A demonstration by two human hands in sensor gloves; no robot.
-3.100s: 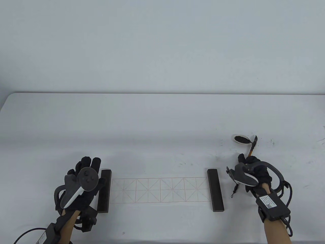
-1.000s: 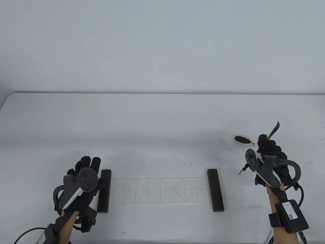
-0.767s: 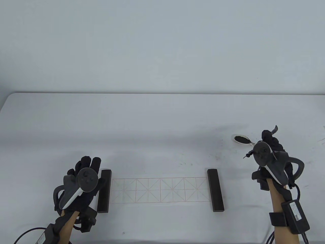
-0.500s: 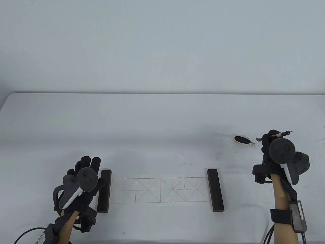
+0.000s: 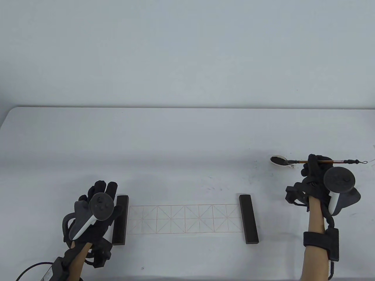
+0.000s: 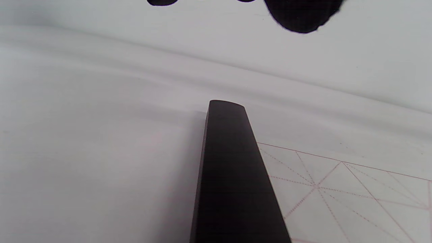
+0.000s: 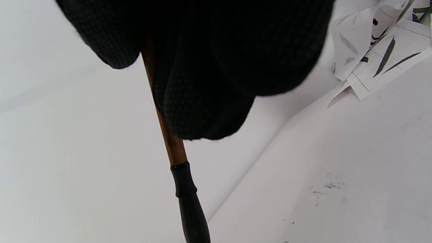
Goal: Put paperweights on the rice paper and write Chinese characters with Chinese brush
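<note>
Left grip: fingers straight and flat on the surface, holding nothing. Inner edge touches the left paperweight. In the left wrist view only fingertips show at the top edge, apart from the far end of that bar.

Left paperweight: dark bar, lying just right of the left grip, sitting on the left end of the rice paper. The wrist view shows the red grid running out from under its right side.

Rice paper: flat strip with red grid cells, no ink marks visible, spanning between the two grips but nearer the left one.

Right paperweight: dark bar on the paper's right end, left of and nearer than the right grip, not touched by it.

Right grip: fingers curled round the brush, held clear of the surface. The handle runs roughly level, left-right; the cord loop end sticks out to the grip's right, the bristle end to its left. In the right wrist view the brown shaft and black ferrule emerge below the glove; the tip is cut off by the frame.

Ink dish: small white oval with black ink, just left of the right grip. The brush tip reaches it; contact with the ink can't be confirmed.

Far right, wrist view only: crumpled inked paper scraps beyond the grip.
</note>
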